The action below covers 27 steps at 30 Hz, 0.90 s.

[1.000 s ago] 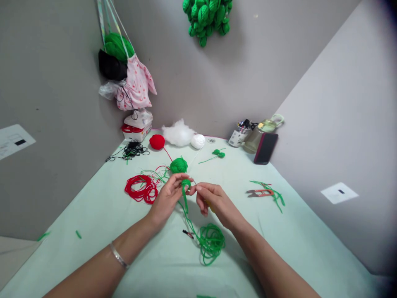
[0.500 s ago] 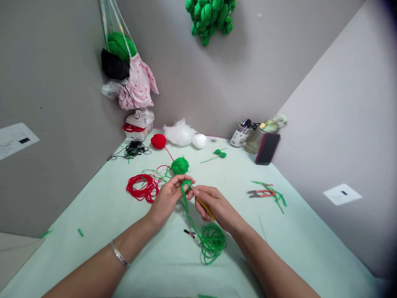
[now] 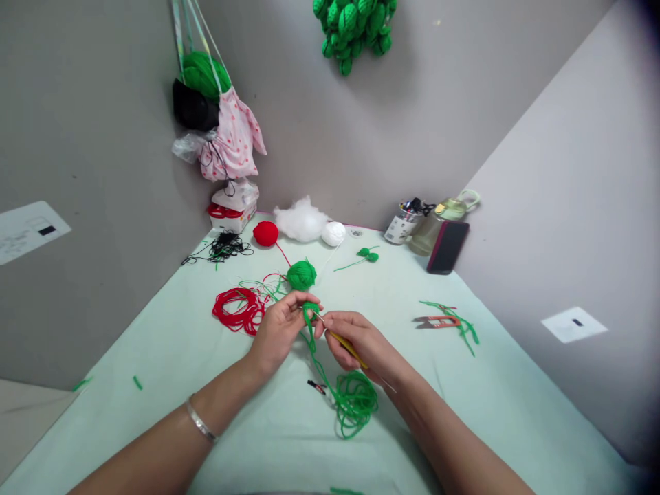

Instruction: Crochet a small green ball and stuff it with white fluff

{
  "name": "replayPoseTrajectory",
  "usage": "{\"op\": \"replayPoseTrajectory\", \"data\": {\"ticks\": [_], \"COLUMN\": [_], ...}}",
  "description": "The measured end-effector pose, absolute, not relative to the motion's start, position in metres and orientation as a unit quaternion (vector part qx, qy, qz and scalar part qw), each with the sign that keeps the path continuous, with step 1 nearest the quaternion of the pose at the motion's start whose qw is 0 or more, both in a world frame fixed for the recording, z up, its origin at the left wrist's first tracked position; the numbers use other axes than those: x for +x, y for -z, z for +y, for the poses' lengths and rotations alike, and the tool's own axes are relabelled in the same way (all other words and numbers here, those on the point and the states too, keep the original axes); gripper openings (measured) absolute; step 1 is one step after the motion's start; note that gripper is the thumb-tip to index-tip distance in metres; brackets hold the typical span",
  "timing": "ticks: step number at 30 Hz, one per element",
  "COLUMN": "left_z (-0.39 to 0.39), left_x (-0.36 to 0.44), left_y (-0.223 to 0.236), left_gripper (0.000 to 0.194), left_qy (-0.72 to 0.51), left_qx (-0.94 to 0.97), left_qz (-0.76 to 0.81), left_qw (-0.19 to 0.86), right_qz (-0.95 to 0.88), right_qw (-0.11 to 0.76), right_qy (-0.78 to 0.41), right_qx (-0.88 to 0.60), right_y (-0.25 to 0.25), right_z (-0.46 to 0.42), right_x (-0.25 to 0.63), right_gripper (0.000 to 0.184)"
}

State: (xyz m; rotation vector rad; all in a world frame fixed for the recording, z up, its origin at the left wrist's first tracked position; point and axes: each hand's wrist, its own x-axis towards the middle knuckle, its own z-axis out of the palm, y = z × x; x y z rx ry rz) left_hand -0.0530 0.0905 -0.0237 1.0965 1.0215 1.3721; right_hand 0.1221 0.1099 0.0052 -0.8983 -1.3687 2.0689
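Observation:
Between the fingers of my left hand (image 3: 278, 330) is a small green crochet piece (image 3: 311, 307), partly covered by those fingers. My right hand (image 3: 355, 340) is closed around a crochet hook (image 3: 346, 346) with a yellow handle, its metal tip at the green piece. Green yarn (image 3: 318, 368) hangs from the piece down to a loose green coil (image 3: 355, 404) on the table. Just beyond my hands sits a green yarn ball (image 3: 302, 275). A small black and red item (image 3: 316, 387) lies left of the coil.
Red yarn loops (image 3: 237, 311) lie left, with a red ball (image 3: 265, 234), black yarn (image 3: 225, 246), white stuffing (image 3: 302, 220) and a white ball (image 3: 333, 234) behind. Orange thread snips (image 3: 438, 322) are right. A phone (image 3: 448, 247) leans against a bottle (image 3: 430, 230) beside a pen cup (image 3: 401, 225).
The crochet hook has tilted slightly in my right hand, and its thin rear end now shows past the wrist. The whole view has shifted slightly. Both hands stay at the green piece.

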Motion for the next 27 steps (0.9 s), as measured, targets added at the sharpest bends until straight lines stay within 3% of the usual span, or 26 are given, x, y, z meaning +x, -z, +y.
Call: {"op": "replayPoseTrajectory", "data": {"ticks": [14, 27], "left_z": [0.085, 0.085], "left_x": [-0.046, -0.046], "left_y": [0.03, 0.024], "left_gripper": [0.022, 0.028], "left_qy": [-0.587, -0.574], "left_qx": [0.478, 0.481], "left_qz": [0.447, 0.438], "left_qw": [0.476, 0.497], "right_qz": [-0.379, -0.424], "right_qw": [0.206, 0.238], "right_qy": [-0.86, -0.82], "right_qx": [-0.272, -0.301], "right_y": [-0.002, -0.006], "right_z": [0.121, 0.122], "right_x": [0.128, 0.13], "right_gripper": [0.014, 0.018]}}
